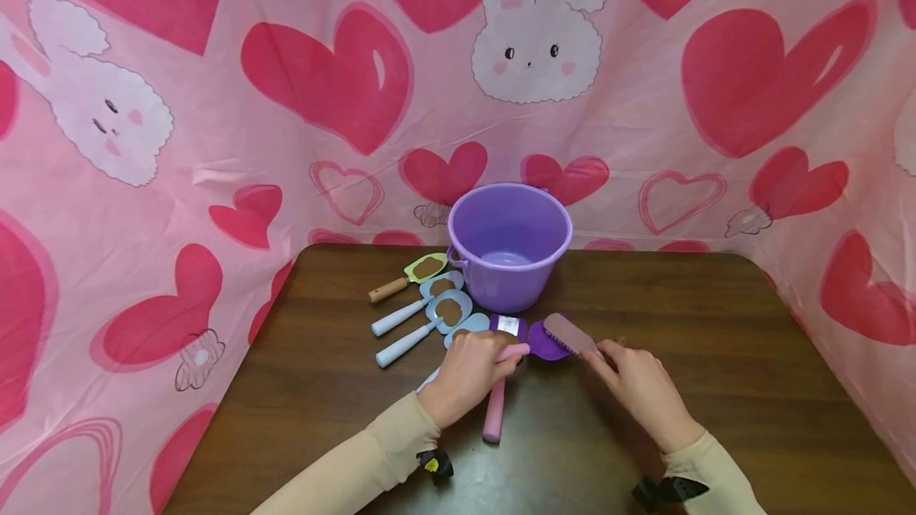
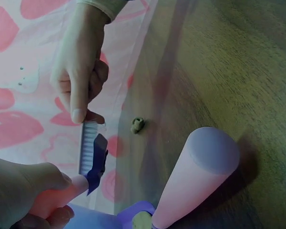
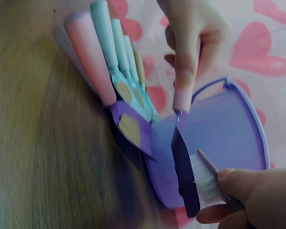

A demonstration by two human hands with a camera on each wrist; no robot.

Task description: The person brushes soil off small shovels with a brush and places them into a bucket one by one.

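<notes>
My left hand (image 1: 463, 376) grips the pink handle of a small purple toy shovel (image 1: 547, 345), held above the table. In my right hand (image 1: 647, 389) is a dusty-pink brush (image 1: 570, 333) with pale bristles, pinched between thumb and fingers. The bristles (image 3: 207, 183) meet the purple blade in the right wrist view. Below my left hand lies a second purple shovel with a pink handle (image 1: 494, 413); a tan patch (image 3: 129, 130) shows on its blade.
A purple bucket (image 1: 510, 280) stands at the back of the table. Left of it lie several light blue shovels (image 1: 404, 316) and a green shovel (image 1: 427, 267) with a wooden handle, brown patches on their blades. A small brownish lump (image 2: 137, 125) sits on the tabletop.
</notes>
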